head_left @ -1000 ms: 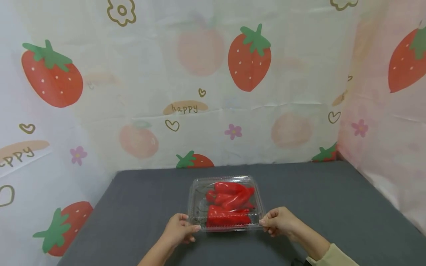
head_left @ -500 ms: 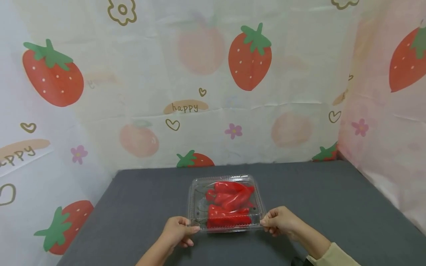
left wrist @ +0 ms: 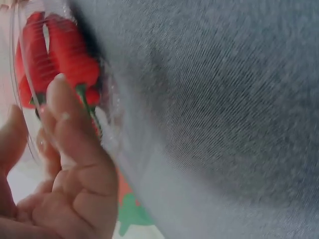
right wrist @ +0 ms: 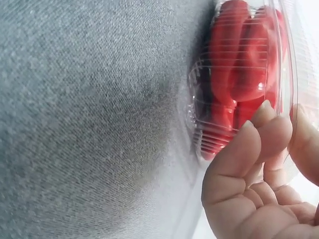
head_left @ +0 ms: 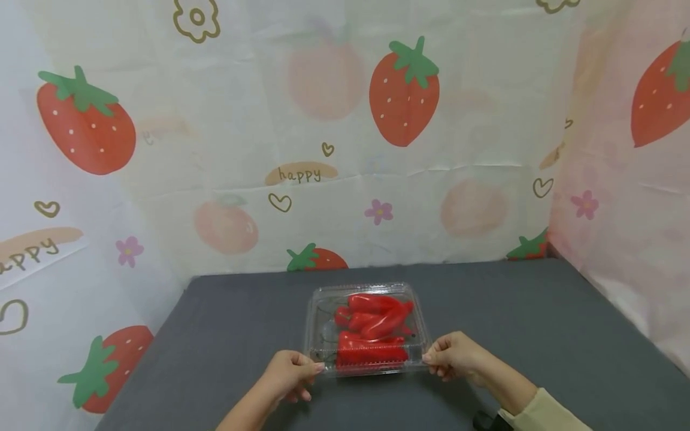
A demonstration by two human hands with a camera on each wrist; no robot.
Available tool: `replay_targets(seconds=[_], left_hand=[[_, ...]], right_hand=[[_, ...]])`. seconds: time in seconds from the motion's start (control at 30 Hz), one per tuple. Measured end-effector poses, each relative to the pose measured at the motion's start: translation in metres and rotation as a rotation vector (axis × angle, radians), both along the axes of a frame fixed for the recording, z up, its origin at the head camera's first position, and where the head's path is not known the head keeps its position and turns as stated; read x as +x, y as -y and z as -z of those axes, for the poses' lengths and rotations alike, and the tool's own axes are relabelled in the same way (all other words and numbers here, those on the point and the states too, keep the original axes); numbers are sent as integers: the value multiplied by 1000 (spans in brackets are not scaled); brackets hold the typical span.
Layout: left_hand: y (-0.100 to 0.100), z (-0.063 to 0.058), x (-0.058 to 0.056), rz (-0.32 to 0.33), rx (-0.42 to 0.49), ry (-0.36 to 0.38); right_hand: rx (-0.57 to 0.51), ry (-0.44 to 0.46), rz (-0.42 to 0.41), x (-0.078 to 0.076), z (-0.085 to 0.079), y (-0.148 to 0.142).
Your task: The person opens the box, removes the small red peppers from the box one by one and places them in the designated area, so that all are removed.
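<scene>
A clear plastic clamshell container (head_left: 326, 299) with its lid down lies in the middle of the head view. Through the plastic show several red peppers (head_left: 377, 326) with green stems, bunched toward its right side. My left hand (head_left: 291, 374) pinches the container's near left corner, thumb on top of the rim and fingers beneath. At the near right corner my right hand (head_left: 455, 358) pinches the rim the same way. Both wrist views show the thumb and fingers on either side of the rim, with the peppers (right wrist: 239, 59) behind the ribbed wall.
A dark grey cloth-covered table (head_left: 237, 323) spreads under the container and hands. Cloth walls printed with strawberries (head_left: 404, 99) and hearts stand behind and at both sides. A dark band (head_left: 490, 421) sits at the right wrist beside a pale yellow sleeve (head_left: 544, 413).
Almost nothing differs. The left hand has shifted very slightly left and down; both hands keep their hold on the container's corners, and the container stays in place.
</scene>
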State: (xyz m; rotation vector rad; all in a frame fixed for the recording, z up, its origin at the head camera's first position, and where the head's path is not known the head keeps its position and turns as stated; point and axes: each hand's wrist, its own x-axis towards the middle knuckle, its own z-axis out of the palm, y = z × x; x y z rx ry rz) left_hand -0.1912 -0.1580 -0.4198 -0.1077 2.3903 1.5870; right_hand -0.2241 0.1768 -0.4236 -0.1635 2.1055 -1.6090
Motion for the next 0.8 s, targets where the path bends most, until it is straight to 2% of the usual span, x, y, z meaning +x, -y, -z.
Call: replay_targets(seconds=[0.07, 0.27, 0.37, 0.53, 0.8], left_hand=[[3, -1, -2, 26, -15, 32], [20, -12, -10, 160, -4, 168], [24, -16, -13, 166, 13, 209], [29, -17, -16, 138, 31, 202], [32, -4, -12, 188, 56, 130]], right_hand=[[2, -4, -3, 0, 1, 0], [6, 2, -21, -1, 0, -1], [6, 12, -35, -2, -2, -1], [0, 24, -67, -2, -3, -2], [-16, 54, -122, 2, -5, -8]])
